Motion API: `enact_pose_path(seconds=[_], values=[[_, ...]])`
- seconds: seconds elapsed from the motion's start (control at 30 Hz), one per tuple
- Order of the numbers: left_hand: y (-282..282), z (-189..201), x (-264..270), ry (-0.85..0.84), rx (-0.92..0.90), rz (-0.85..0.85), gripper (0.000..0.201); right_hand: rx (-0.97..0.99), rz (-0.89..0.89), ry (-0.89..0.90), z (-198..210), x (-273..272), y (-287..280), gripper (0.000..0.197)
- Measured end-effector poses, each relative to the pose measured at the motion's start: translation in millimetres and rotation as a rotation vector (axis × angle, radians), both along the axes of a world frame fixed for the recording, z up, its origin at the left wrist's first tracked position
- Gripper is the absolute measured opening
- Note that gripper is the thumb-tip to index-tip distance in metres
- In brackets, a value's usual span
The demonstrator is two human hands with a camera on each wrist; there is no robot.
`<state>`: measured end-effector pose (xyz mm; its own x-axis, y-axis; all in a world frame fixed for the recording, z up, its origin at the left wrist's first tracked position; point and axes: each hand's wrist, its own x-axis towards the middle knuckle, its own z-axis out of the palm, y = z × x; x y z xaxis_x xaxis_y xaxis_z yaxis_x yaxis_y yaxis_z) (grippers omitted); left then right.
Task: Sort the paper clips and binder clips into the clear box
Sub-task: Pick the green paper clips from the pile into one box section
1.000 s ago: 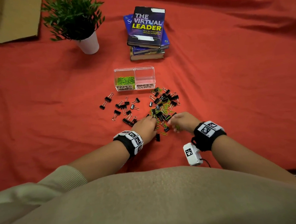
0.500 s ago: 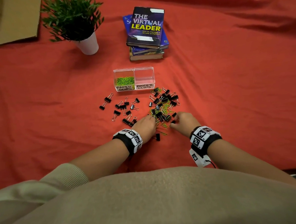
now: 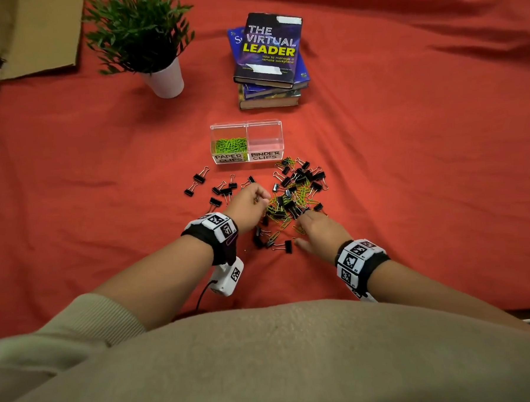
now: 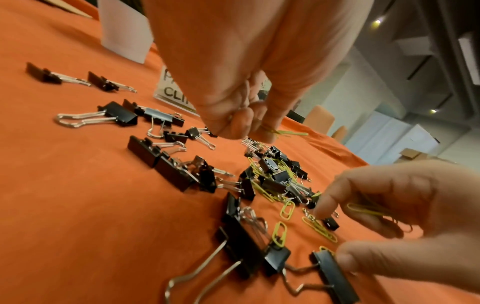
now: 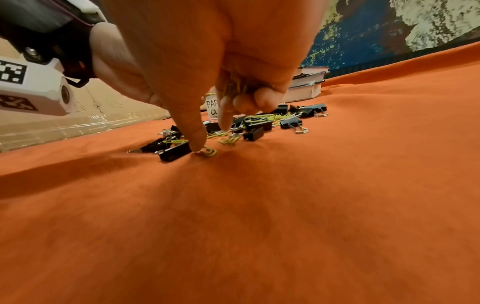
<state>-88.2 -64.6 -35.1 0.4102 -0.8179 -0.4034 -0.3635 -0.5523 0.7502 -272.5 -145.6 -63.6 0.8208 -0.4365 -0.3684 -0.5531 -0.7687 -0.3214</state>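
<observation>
The clear box (image 3: 282, 138) has two compartments. The one labelled paper clips holds green paper clips (image 3: 230, 144); the binder clips side looks empty. In front of it lies a mixed pile (image 3: 297, 193) of black binder clips and green paper clips, with loose binder clips (image 3: 223, 190) to the left. My left hand (image 3: 262, 201) is lifted at the pile's left edge, its curled fingers pinching paper clips (image 4: 285, 133). My right hand (image 3: 305, 226) is down at the pile's near edge. It keeps paper clips (image 5: 237, 85) in its curled fingers while a fingertip (image 5: 197, 144) touches another paper clip (image 5: 209, 152).
A potted plant (image 3: 157, 52) stands at the back left and a stack of books (image 3: 270, 62) stands behind the box. Cardboard (image 3: 34, 34) lies in the far left corner. Red cloth (image 3: 424, 161) covers the whole surface.
My left hand has lifted off the cloth and moved forward towards the box with paper clips pinched. My right hand has stayed at the pile's near edge, shifting slightly.
</observation>
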Motion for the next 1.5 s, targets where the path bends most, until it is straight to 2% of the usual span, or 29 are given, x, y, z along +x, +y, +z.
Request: enact_pose_path(seconds=[0.17, 0.27, 0.37, 0.47, 0.53, 0.6, 0.67, 0.73, 0.83, 0.9, 1.03, 1.1, 1.17, 1.3, 1.4, 1.5], values=[[-1, -8, 0, 0.126, 0.122, 0.047, 0.025, -0.019, -0.024, 0.019, -1, -1, 2, 0.03], [-3, -5, 0, 0.253, 0.187, 0.077, 0.029, -0.03, -0.004, 0.033, -3, 2, 6, 0.023], [-5, -4, -2, 0.413, 0.16, 0.152, 0.03, -0.025, -0.036, 0.034, -1, 4, 7, 0.023], [-6, -2, -4, 0.518, 0.137, 0.228, 0.029, 0.054, -0.106, 0.02, 0, 7, 1, 0.017], [-8, -2, -5, 0.518, 0.146, 0.219, 0.031, 0.185, -0.229, -0.043, 3, 7, -5, 0.008], [-7, -5, -7, 0.457, 0.169, 0.167, 0.034, 0.337, -0.417, -0.123, 9, 7, -14, 0.009], [-6, -11, -8, 0.294, 0.212, 0.06, 0.039, 0.504, -0.56, -0.175, 17, 7, -23, 0.01], [-3, -17, -11, 0.13, 0.255, -0.041, 0.044, 0.761, -0.686, -0.25, 24, 6, -30, 0.009], [-1, -19, -15, -0.009, 0.261, -0.157, 0.045, 1.159, -0.876, -0.391, 30, 3, -36, 0.011], [-1, -18, -17, -0.076, 0.243, -0.201, 0.04, 1.265, -0.91, -0.412, 29, 1, -38, 0.008], [1, -18, -21, -0.244, 0.268, -0.369, 0.023, 1.323, -0.926, -0.407, 25, 0, -39, 0.02], [3, -19, -23, -0.344, 0.291, -0.482, 0.018, 1.274, -0.919, -0.347, 24, 3, -36, 0.017], [3, -22, -24, -0.405, 0.304, -0.56, 0.018, 1.097, -0.866, -0.236, 25, 8, -31, 0.01], [2, -24, -24, -0.401, 0.313, -0.618, 0.018, 0.404, -0.489, 0.056, 19, 17, -23, 0.015], [3, -20, -21, -0.285, 0.251, -0.515, 0.015, 0.157, -0.346, 0.173, 13, 24, -11, 0.019], [1, -16, -10, -0.176, 0.219, -0.318, 0.013, 0.103, -0.289, 0.222, 7, 29, -3, 0.021]])
